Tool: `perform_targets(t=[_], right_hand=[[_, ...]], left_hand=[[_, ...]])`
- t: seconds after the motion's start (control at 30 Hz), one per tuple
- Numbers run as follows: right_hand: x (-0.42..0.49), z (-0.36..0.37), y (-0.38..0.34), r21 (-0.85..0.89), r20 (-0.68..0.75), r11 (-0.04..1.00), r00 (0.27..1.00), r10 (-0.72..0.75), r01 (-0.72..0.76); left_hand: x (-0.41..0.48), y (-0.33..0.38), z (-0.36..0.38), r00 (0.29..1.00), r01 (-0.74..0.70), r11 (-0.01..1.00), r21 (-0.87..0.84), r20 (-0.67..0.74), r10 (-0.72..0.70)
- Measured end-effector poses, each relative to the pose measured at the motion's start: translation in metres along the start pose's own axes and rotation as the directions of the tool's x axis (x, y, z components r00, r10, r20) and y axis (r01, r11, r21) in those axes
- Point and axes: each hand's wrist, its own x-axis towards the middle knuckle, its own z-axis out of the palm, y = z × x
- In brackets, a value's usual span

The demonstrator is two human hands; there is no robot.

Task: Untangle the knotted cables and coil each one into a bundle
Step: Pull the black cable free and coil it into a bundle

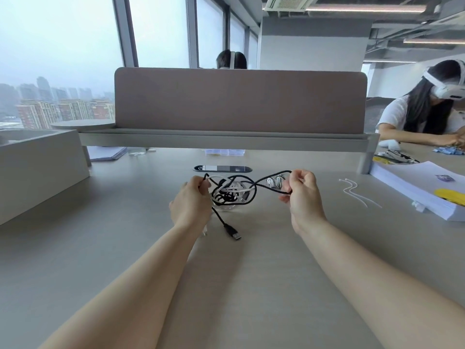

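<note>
A brown divider (239, 99) backs the table (251, 273), with a paper stack (412, 187) (yellow thing on top) at right.

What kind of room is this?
Probably a shared office high up in a city: a long desk with a divider screen, tall windows onto apartment towers, and a stack of paper.

Cable tangle (232, 191) — between hands, above table (125, 222)

A pale desk (100, 222) carries a taupe divider panel (239, 102), while tall windows (63, 46) at the left show hazy daylight and city towers (63, 112), with a ceiling vent (289, 2) overhead.
</note>
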Motion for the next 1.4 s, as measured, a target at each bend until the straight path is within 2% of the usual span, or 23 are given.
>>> perform_targets(t=[0.07,0.13,0.17,0.23,0.3,0.33,0.4,0.47,0.5,0.6,0.67,0.73,0.8,0.87,0.93,0.97,1.03,1.1,1.2,1.27,1.4], right_hand=[[0.0,-0.002,0.0,-0.138,0.051,0.989,0.997,-0.053,0.059],[-0.001,-0.003,0.004,-0.319,0.173,0.928,0.975,-0.141,0.19],[-0.002,-0.003,0.006,-0.348,0.222,0.91,0.963,-0.154,0.226],[-0.006,-0.001,0.007,-0.328,0.278,0.917,0.951,-0.137,0.228],[-0.01,0.001,0.005,-0.277,0.309,0.94,0.945,-0.109,0.199],[-0.011,0.003,0.004,-0.247,0.323,0.948,0.939,-0.115,0.201],[-0.016,0.006,-0.002,-0.181,0.351,0.952,0.92,-0.173,0.248],[-0.021,0.009,-0.008,-0.098,0.361,0.953,0.903,-0.233,0.286],[-0.023,0.01,-0.01,-0.057,0.364,0.956,0.897,-0.25,0.289],[-0.025,0.009,-0.01,-0.033,0.383,0.951,0.883,-0.272,0.308],[-0.02,0.007,-0.007,-0.073,0.367,0.946,0.89,-0.27,0.317],[-0.016,0.005,-0.005,-0.094,0.348,0.95,0.904,-0.249,0.298],[-0.015,0.004,-0.002,-0.13,0.344,0.959,0.918,-0.196,0.253],[-0.016,0.004,0.0,-0.196,0.331,0.958,0.934,-0.136,0.21],[-0.015,0.005,-0.002,-0.214,0.296,0.965,0.951,-0.086,0.154],[-0.015,0.006,-0.004,-0.188,0.279,0.976,0.959,-0.054,0.109],[-0.015,0.008,-0.007,-0.058,0.287,0.998,0.957,0.032,-0.016],[-0.017,0.008,-0.008,0.063,0.335,0.991,0.938,0.091,-0.119],[-0.019,0.008,-0.008,0.117,0.342,0.977,0.931,0.13,-0.18],[-0.017,0.008,-0.008,0.085,0.274,0.982,0.951,0.142,-0.171],[-0.012,0.005,-0.001,-0.061,0.04,0.979,0.98,0.197,-0.194]], left_hand=[[0.001,-0.002,-0.001,1.0,-0.008,0.999,0.034,-0.016,0.008],[0.002,-0.003,-0.001,0.999,-0.018,0.998,0.053,-0.028,0.019],[0.002,-0.002,-0.001,0.999,-0.018,0.998,0.061,-0.039,0.02],[-0.001,0.0,0.0,0.997,-0.044,0.995,0.087,-0.064,0.049],[-0.005,0.003,0.001,0.984,-0.141,0.986,0.084,-0.094,0.149],[-0.008,0.005,0.001,0.962,-0.24,0.968,0.066,-0.119,0.247],[-0.016,0.011,0.004,0.865,-0.478,0.876,0.07,-0.138,0.483],[-0.022,0.015,0.009,0.777,-0.622,0.776,0.103,-0.043,0.628],[-0.024,0.016,0.01,0.76,-0.649,0.75,0.126,0.053,0.648],[-0.024,0.009,0.015,0.786,-0.614,0.745,0.26,0.286,0.548],[-0.021,0.005,0.015,0.805,-0.586,0.728,0.355,0.357,0.474],[-0.02,0.002,0.014,0.825,-0.545,0.756,0.362,0.391,0.408],[-0.02,0.003,0.014,0.848,-0.503,0.809,0.304,0.357,0.393],[-0.022,0.006,0.013,0.87,-0.485,0.849,0.21,0.21,0.445],[-0.024,0.011,0.012,0.858,-0.514,0.853,0.087,0.069,0.51],[-0.025,0.014,0.012,0.843,-0.536,0.843,0.032,0.058,0.534],[-0.032,0.021,0.014,0.819,-0.553,0.831,-0.065,0.144,0.556],[-0.04,0.027,0.018,0.815,-0.507,0.847,-0.161,0.231,0.532],[-0.042,0.03,0.022,0.839,-0.443,0.863,-0.243,0.228,0.495],[-0.04,0.029,0.021,0.859,-0.381,0.877,-0.294,0.238,0.453],[-0.035,0.026,0.019,0.9,-0.269,0.909,-0.319,0.252,0.355]])
